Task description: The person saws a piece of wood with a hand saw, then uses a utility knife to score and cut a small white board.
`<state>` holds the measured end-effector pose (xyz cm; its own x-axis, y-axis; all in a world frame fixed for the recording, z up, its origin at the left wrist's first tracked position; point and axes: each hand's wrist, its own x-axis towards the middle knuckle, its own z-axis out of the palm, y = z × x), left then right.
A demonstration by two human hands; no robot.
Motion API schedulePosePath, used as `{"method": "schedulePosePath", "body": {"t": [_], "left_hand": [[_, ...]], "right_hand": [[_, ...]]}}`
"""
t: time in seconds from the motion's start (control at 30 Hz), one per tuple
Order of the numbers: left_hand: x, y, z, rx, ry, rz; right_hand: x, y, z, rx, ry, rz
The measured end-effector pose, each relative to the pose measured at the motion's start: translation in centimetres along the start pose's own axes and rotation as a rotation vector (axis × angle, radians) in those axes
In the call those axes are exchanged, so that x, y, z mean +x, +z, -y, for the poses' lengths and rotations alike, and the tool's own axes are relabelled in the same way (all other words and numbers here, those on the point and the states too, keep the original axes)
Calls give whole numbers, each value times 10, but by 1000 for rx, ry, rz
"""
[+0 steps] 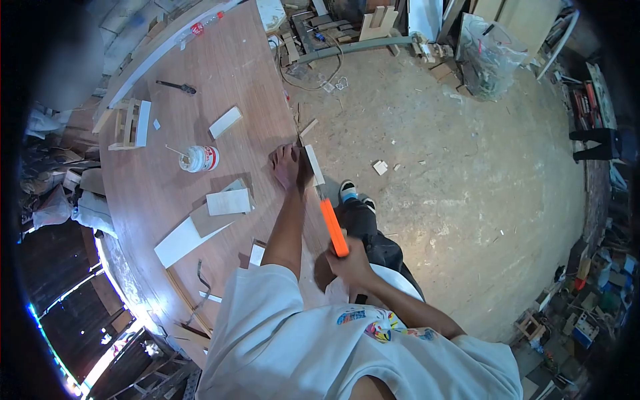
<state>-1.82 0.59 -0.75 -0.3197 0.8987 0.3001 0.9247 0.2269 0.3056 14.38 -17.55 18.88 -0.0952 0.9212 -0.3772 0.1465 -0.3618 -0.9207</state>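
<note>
At the table's right edge my left hand (287,167) bears down on a short pale wooden piece (314,165), its fingers bent over and against it. Part of that piece is in shade and hidden by the hand. My right hand (351,261) is closed around the orange handle of a saw (333,228), nearer my body. The saw's thin blade shows almost edge-on and meets the near end of the wooden piece. A thin wood strip (309,127) sticks out past the table edge just beyond my left hand.
On the brown table (220,73) are a jar with a stick (199,159), a wooden block (226,123), stacked pale boards (228,202), a small wooden frame (131,124), a dark tool (177,87) and a plastic bottle (207,23). Wood scraps (380,167) litter the floor.
</note>
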Motion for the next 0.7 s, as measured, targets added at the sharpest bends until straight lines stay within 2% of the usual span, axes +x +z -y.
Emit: {"method": "schedulePosePath", "body": {"t": [0.1, 0.17, 0.3, 0.37, 0.47, 0.5, 0.57, 0.63, 0.7], "left_hand": [[1, -10, -6, -25, -43, 38], [3, -10, -7, -48, -59, 52], [1, 2, 4, -34, -58, -9], [0, 1, 1, -24, -44, -14], [-1, -3, -1, 20, -19, -3], [-1, -1, 0, 9, -30, -7], [-2, 0, -2, -3, -45, -16], [0, -1, -3, -103, -46, -45], [6, -22, -17, -67, -42, -87]], "right_hand": [[77, 15, -20, -22, -80, -30], [91, 22, -13, -10, -82, -26], [41, 12, -6, -92, -138, -40], [-10, -7, 12, -71, 57, 53], [-28, -13, 18, 3, -28, -4], [-21, -8, 6, -40, 5, 7], [25, 5, -23, -30, -130, -50], [85, 21, -27, -26, -145, -44], [82, 24, -11, -41, -137, -61]]}}
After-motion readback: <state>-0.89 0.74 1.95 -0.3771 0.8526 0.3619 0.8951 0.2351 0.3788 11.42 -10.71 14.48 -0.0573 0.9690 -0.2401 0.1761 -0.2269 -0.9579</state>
